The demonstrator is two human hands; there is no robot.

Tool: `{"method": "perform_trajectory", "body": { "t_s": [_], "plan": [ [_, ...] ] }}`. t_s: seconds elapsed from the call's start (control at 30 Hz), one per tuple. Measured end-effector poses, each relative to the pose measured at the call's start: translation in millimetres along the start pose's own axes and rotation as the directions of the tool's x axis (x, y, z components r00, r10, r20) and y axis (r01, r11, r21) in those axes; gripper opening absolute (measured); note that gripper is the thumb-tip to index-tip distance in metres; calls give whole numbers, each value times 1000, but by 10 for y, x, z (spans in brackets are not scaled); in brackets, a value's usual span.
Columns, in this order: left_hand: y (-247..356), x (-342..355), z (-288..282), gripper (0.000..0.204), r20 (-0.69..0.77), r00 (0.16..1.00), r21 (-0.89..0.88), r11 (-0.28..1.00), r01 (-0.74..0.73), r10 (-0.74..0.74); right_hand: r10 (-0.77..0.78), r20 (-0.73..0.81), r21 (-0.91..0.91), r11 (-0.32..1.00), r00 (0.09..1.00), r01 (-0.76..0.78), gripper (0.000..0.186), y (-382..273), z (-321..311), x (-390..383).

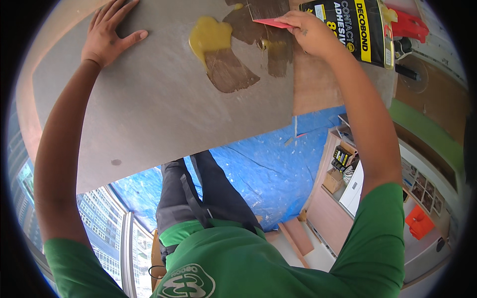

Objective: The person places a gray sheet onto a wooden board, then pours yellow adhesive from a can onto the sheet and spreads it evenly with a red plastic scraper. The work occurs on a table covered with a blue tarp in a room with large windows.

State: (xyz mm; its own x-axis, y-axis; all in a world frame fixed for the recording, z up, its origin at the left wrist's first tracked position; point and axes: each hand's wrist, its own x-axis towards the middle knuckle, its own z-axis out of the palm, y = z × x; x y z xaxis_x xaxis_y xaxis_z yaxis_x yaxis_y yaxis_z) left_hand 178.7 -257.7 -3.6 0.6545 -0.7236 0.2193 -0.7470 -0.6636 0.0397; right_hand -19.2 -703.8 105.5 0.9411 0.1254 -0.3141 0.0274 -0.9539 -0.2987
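My right hand [309, 34] grips a flat pink spreader [273, 23], its edge against the top of a large grey-brown sheet [149, 104]. Thin brown smears of adhesive [231, 72] cover part of the sheet around the spreader. A thick yellow puddle of adhesive [211, 37] lies to the left of the smears, and a smaller yellow blob sits close to the spreader. Flat on the sheet at the upper left rests my left hand [110, 39], fingers spread, holding nothing. Just right of my right hand is a black and yellow adhesive can [365, 32] with yellow drips at its rim.
Under the sheet, a reddish wooden board [318, 84] shows at the right. Blue plastic sheeting [263, 169] covers the floor. A red object [410, 25] is beyond the can. At the right stand a cabinet with boxes [335, 181] and an orange item [420, 222]; windows [102, 218] are at lower left.
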Motion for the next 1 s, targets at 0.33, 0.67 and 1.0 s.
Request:
{"method": "perform_trajectory", "body": {
  "t_s": [0.33, 0.67, 1.0],
  "plan": [
    [-87, -5, 101, 85, -75, 996, -20, 998, -58, 56, -114, -39, -57, 992, 993, 111, 50, -67, 295, -1008],
    [97, 54, -144, 89, 44, 999, -78, 996, 36, -33, 31, 133, -50, 998, 991, -24, 54, -286, 285, -2049],
    [335, 110, -510, 108, 323, 930, -151, 960, 236, -177, -105, 15, -21, 994, 994, 106, 61, -495, 185, -1961]
  ]
}}
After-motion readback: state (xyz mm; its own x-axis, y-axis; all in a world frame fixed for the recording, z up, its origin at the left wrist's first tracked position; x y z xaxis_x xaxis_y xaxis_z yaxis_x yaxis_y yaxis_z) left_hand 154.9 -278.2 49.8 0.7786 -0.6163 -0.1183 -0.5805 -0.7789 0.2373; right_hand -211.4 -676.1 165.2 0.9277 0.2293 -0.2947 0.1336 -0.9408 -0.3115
